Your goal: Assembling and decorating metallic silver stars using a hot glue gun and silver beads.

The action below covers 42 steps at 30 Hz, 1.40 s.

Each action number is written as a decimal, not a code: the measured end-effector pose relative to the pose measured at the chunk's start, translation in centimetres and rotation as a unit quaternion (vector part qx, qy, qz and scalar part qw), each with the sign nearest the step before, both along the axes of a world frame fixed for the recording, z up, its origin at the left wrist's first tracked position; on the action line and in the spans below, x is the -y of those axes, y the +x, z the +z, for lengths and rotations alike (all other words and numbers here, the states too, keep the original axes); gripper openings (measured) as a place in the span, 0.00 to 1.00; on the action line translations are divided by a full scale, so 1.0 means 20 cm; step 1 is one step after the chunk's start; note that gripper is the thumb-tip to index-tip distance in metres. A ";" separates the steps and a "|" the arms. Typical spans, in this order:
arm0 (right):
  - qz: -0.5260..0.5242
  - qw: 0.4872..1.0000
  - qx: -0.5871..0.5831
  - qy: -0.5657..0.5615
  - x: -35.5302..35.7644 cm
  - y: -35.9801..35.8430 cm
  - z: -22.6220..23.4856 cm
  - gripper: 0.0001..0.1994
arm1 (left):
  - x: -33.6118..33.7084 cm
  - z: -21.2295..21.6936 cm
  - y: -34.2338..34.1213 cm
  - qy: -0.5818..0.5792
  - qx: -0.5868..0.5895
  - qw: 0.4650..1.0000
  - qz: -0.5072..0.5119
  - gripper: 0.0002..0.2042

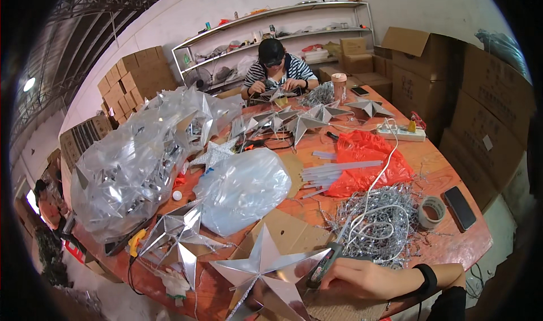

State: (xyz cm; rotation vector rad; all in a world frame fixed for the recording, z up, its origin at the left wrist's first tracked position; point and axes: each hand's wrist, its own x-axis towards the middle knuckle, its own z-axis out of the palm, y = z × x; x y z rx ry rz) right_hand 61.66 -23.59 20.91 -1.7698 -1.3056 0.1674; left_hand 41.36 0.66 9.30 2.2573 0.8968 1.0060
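Note:
At the near edge my right hand point(359, 278) is closed around a dark grey-green glue gun point(324, 269), close to the right arm of a large silver star point(262, 267). Silver tinsel runs along the star's lower left arm. Cardboard point(288, 230) lies beneath and behind the star. My left hand does not show. Left of the large star lies another silver star point(184, 230), partly open-framed. Beyond my right hand a heap of silver tinsel point(376, 225) is spread, with a white cord point(370, 191) looped over it.
Clear plastic bags of stars point(141, 146) fill the left side. Glue sticks point(339, 171) lie on a red bag point(370, 160). A tape roll point(431, 212) and phone point(459, 208) sit right; a yellow tool point(136, 242) sits left. Across the table a person point(278, 69) handles a star.

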 end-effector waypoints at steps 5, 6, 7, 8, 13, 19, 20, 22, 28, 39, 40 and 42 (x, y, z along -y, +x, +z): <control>0.024 0.998 -0.027 -0.042 0.03 0.00 0.04 0.10 | -0.01 -0.03 -0.05 -0.344 0.288 0.894 0.006 0.12; 0.035 0.997 -0.032 -0.055 0.03 0.00 0.04 0.11 | 0.01 0.01 -0.05 -0.227 0.150 0.962 0.032 0.13; 0.039 0.996 -0.043 -0.068 0.03 0.00 0.04 0.12 | 0.04 0.09 -0.02 -0.106 0.006 0.993 0.049 0.13; 0.042 0.994 -0.053 -0.080 0.03 0.00 0.04 0.13 | 0.06 0.12 0.00 0.019 -0.138 0.988 0.063 0.13; 0.043 0.996 -0.052 -0.056 0.03 -0.02 0.06 0.13 | -0.01 -0.08 -0.05 -0.164 0.088 0.981 -0.047 0.21; 0.045 0.996 -0.036 -0.061 0.01 -0.01 0.06 0.10 | 0.03 -0.06 -0.01 -0.419 0.334 0.840 -0.088 0.20; 0.043 0.997 -0.038 -0.060 0.01 -0.01 0.06 0.10 | 0.03 -0.05 0.00 -0.412 0.324 0.849 -0.072 0.20; 0.038 0.997 -0.040 -0.059 0.01 -0.01 0.06 0.09 | 0.04 -0.04 0.00 -0.397 0.312 0.860 -0.076 0.19; 0.029 0.998 -0.016 -0.051 0.01 0.00 0.05 0.09 | 0.02 -0.07 -0.01 -0.452 0.397 0.788 -0.129 0.15; -0.012 0.999 -0.007 -0.051 0.02 0.00 0.04 0.10 | 0.07 0.00 0.04 -0.416 0.445 0.788 -0.086 0.02; -0.014 0.999 -0.006 -0.047 0.02 0.00 0.05 0.09 | 0.08 0.00 0.04 -0.409 0.441 0.795 -0.080 0.02; -0.019 0.999 -0.002 -0.039 0.01 -0.01 0.06 0.07 | 0.10 0.02 0.06 -0.414 0.440 0.794 -0.070 0.02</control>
